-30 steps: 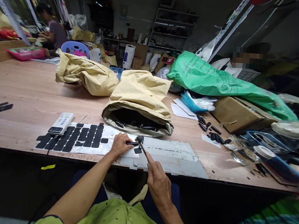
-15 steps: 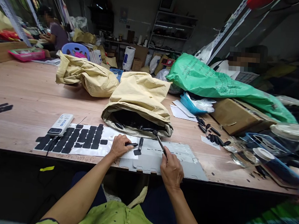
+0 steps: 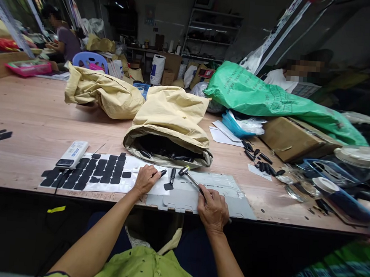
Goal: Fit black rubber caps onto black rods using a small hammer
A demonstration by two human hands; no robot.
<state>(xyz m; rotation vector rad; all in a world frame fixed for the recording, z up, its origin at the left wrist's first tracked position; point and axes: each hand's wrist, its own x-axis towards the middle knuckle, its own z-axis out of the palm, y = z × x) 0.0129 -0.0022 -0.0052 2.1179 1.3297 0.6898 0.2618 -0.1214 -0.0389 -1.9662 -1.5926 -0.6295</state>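
Observation:
My left hand (image 3: pixel 144 178) rests on a white sheet (image 3: pixel 131 175) of black pads and pinches a thin black rod (image 3: pixel 161 173). Just right of it a small black piece (image 3: pixel 170 180) stands on a black square pad. My right hand (image 3: pixel 213 209) grips the handle of a small hammer (image 3: pixel 190 177), whose head hovers close to the black piece over a grey metal plate (image 3: pixel 212 197). Behind them a tan paper sack (image 3: pixel 169 127) lies open towards me with black parts inside.
A white remote-like device (image 3: pixel 69 153) lies left of the pads. More tan sacks (image 3: pixel 102 92), a green bag (image 3: pixel 270 98), a cardboard box (image 3: pixel 289 139), loose black parts (image 3: pixel 262 161) and tape rolls (image 3: pixel 327 186) crowd the table. Other people sit far left and right.
My right hand drew the hammer away to the right, then swung its head back down towards the black piece. My left hand shifted its grip slightly on the rod.

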